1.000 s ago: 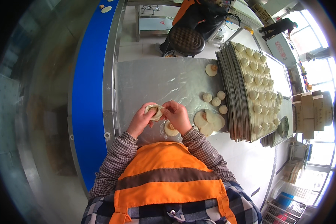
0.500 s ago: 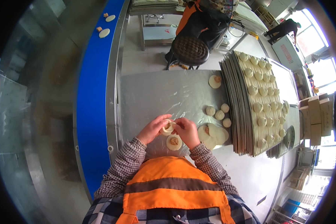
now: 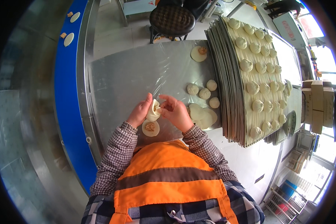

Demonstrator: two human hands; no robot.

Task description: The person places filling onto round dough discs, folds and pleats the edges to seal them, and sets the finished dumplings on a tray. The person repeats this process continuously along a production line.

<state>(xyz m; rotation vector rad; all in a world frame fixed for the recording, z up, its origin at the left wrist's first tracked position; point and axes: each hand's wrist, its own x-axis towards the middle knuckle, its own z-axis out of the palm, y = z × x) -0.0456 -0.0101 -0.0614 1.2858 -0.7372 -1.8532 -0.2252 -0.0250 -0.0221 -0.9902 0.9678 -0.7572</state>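
My left hand (image 3: 140, 112) cups a half-formed bun (image 3: 152, 115), its thumb along the dough's side. The bun is tilted, with some filling showing in its opening. My right hand (image 3: 176, 114) pinches the right edge of that dough between thumb and fingers, the other fingers lifted. Just below the bun, a flat dough round (image 3: 150, 128) topped with filling lies on the steel table. To the right of my right hand are overlapping dough wrappers (image 3: 204, 118). Beyond them sit several closed buns (image 3: 204, 93). Another wrapper with filling (image 3: 198, 54) lies near the table's far edge.
The steel table (image 3: 119, 74) is bounded on the left by a blue conveyor belt (image 3: 69, 97) carrying dough discs (image 3: 68, 39) and bits of filling. A tall stack of trays (image 3: 227, 86), topped with rows of buns, stands right. A round stool (image 3: 172, 20) is beyond the table.
The view has shifted, so the table sits further left and higher. The bun has tipped to stand more upright in my left hand, and my right hand's fingers have spread apart somewhat.
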